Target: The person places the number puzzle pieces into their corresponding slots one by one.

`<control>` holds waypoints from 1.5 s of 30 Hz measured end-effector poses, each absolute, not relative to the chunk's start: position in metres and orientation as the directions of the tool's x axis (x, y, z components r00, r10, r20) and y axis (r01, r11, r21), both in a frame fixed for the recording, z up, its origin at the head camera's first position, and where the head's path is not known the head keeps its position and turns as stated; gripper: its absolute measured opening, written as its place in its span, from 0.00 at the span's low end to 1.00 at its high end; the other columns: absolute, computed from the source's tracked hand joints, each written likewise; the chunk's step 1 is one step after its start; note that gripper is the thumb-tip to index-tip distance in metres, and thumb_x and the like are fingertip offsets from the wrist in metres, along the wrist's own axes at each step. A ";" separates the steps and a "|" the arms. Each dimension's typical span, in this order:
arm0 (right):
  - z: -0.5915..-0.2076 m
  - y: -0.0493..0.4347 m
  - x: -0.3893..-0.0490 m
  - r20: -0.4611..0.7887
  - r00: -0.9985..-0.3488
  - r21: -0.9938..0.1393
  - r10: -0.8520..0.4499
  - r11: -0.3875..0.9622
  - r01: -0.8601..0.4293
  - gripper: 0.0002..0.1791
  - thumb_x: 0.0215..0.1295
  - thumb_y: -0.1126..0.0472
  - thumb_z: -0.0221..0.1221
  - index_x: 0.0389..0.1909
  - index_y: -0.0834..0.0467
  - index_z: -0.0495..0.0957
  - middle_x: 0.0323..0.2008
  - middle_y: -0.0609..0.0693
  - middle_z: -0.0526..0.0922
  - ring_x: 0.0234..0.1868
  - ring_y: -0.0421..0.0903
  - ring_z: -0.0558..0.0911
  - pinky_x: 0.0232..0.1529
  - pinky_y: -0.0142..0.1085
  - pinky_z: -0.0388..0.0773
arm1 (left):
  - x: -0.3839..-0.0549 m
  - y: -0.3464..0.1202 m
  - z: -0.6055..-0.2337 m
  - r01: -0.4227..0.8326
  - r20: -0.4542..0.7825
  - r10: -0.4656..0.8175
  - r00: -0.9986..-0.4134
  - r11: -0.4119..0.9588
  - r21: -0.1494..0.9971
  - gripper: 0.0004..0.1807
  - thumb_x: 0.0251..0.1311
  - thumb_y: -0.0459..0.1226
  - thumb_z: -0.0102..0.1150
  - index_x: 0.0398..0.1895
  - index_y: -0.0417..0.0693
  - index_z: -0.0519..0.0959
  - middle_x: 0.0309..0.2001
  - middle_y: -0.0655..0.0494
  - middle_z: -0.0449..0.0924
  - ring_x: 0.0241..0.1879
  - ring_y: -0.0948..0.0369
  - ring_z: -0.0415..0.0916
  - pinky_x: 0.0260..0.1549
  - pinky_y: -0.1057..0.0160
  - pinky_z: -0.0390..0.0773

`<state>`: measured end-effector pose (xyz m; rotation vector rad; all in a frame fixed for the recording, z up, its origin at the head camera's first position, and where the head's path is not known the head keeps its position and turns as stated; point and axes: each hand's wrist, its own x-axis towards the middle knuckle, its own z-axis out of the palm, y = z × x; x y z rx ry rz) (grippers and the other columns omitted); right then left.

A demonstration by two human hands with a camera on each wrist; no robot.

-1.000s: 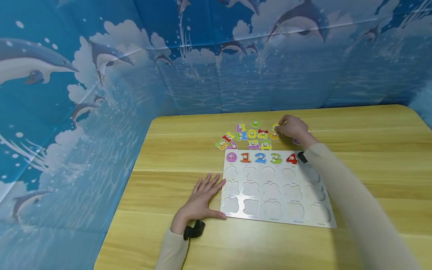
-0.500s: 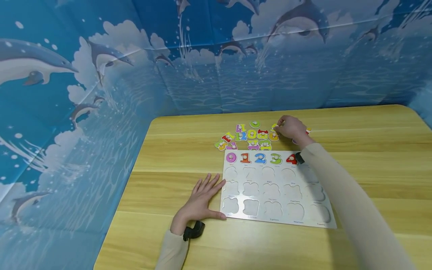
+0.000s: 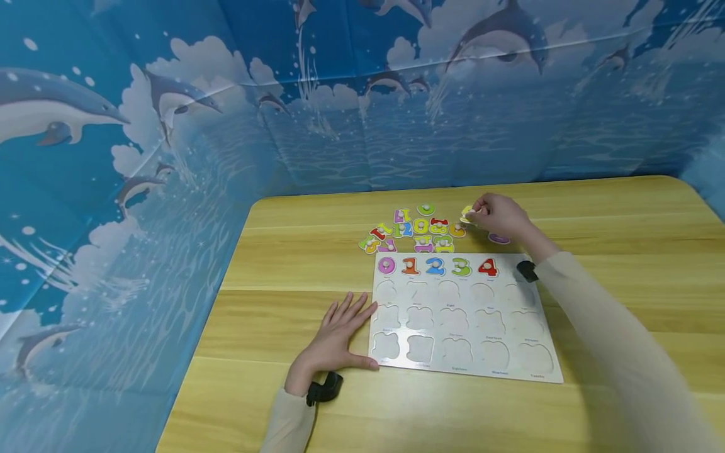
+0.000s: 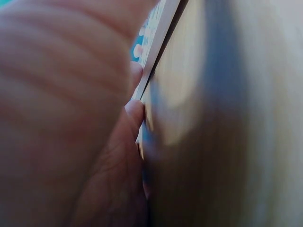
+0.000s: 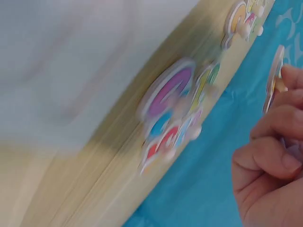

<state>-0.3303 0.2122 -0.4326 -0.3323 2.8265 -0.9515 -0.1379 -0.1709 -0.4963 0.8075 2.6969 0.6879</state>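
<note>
In the head view my right hand (image 3: 500,216) pinches a yellow number puzzle piece (image 3: 466,214) just right of the loose pieces. The right wrist view shows that piece (image 5: 273,78) edge-on at the fingertips, with the other fingers curled. My left hand (image 3: 342,336) lies with fingers spread at the left edge of the white puzzle board (image 3: 466,299), its thumb and a fingertip right at the border. In the top row of the board sit a purple 0 (image 3: 387,265), an orange 1 (image 3: 410,265), a blue 2 (image 3: 435,266), a green 3 (image 3: 461,267) and a red 4 (image 3: 488,267).
Several loose knobbed number pieces (image 3: 421,226) lie behind the board on the wooden table (image 3: 272,264). A purple piece (image 3: 499,238) lies under the right forearm's side. A blue dolphin-print cloth (image 3: 362,145) hangs behind and left of the table.
My right hand has drawn away from the pile slightly to the right, carrying the yellow piece off its spot. The left hand and the board have stayed in place.
</note>
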 end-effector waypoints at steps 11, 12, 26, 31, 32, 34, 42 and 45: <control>-0.444 0.274 -0.288 -0.117 -0.903 -0.620 -0.414 0.741 -0.259 0.14 0.66 0.55 0.59 0.36 0.64 0.73 0.20 0.49 0.68 0.20 0.43 0.65 0.23 0.35 0.62 | -0.138 -0.171 -0.495 0.461 -0.087 0.572 -0.815 0.733 0.500 0.59 0.42 0.63 0.67 0.76 0.59 0.47 0.76 0.58 0.36 0.73 0.55 0.25 0.67 0.52 0.26; -0.446 0.278 -0.286 -0.129 -0.896 -0.621 -0.424 0.739 -0.261 0.14 0.66 0.55 0.59 0.36 0.64 0.73 0.20 0.48 0.68 0.20 0.43 0.65 0.23 0.35 0.62 | -0.138 -0.171 -0.495 0.462 -0.087 0.572 -0.816 0.735 0.497 0.59 0.42 0.63 0.67 0.76 0.59 0.47 0.76 0.58 0.35 0.73 0.55 0.25 0.67 0.52 0.26; -0.457 0.294 -0.262 -0.213 -0.858 -0.670 -0.468 0.709 -0.220 0.14 0.66 0.54 0.60 0.36 0.62 0.73 0.20 0.47 0.67 0.20 0.42 0.65 0.22 0.34 0.61 | -0.137 -0.172 -0.497 0.463 -0.083 0.577 -0.813 0.726 0.508 0.59 0.42 0.63 0.68 0.76 0.59 0.48 0.76 0.58 0.36 0.73 0.55 0.26 0.67 0.52 0.26; -0.456 0.291 -0.260 -0.196 -0.861 -0.671 -0.469 0.705 -0.231 0.10 0.66 0.58 0.60 0.35 0.62 0.73 0.19 0.48 0.66 0.20 0.42 0.65 0.23 0.34 0.62 | -0.137 -0.171 -0.497 0.469 -0.075 0.580 -0.812 0.723 0.508 0.59 0.42 0.63 0.68 0.76 0.59 0.47 0.76 0.57 0.36 0.73 0.54 0.26 0.67 0.51 0.26; -0.456 0.290 -0.260 -0.196 -0.861 -0.667 -0.469 0.707 -0.233 0.10 0.65 0.59 0.60 0.35 0.62 0.73 0.19 0.48 0.67 0.20 0.42 0.65 0.23 0.34 0.62 | -0.137 -0.171 -0.497 0.472 -0.069 0.581 -0.811 0.720 0.509 0.59 0.42 0.62 0.68 0.76 0.58 0.48 0.76 0.56 0.36 0.73 0.53 0.26 0.67 0.51 0.26; -0.456 0.290 -0.259 -0.196 -0.860 -0.662 -0.472 0.710 -0.239 0.09 0.65 0.59 0.60 0.35 0.62 0.74 0.19 0.47 0.67 0.20 0.41 0.65 0.24 0.34 0.62 | -0.137 -0.171 -0.497 0.473 -0.068 0.583 -0.810 0.718 0.511 0.59 0.42 0.63 0.68 0.76 0.58 0.48 0.76 0.56 0.36 0.73 0.53 0.26 0.67 0.50 0.26; -0.459 0.290 -0.259 -0.200 -0.860 -0.667 -0.469 0.708 -0.231 0.11 0.66 0.58 0.60 0.36 0.62 0.74 0.19 0.47 0.66 0.20 0.42 0.65 0.24 0.34 0.62 | -0.138 -0.170 -0.496 0.483 -0.048 0.590 -0.806 0.703 0.522 0.59 0.43 0.62 0.68 0.76 0.56 0.49 0.76 0.54 0.38 0.73 0.51 0.28 0.67 0.47 0.28; -0.459 0.290 -0.258 -0.206 -0.863 -0.665 -0.462 0.713 -0.222 0.11 0.66 0.57 0.60 0.36 0.62 0.73 0.19 0.47 0.66 0.20 0.41 0.65 0.24 0.34 0.61 | -0.138 -0.170 -0.496 0.478 -0.052 0.587 -0.808 0.705 0.524 0.59 0.43 0.62 0.68 0.76 0.56 0.49 0.76 0.55 0.38 0.73 0.52 0.27 0.67 0.48 0.28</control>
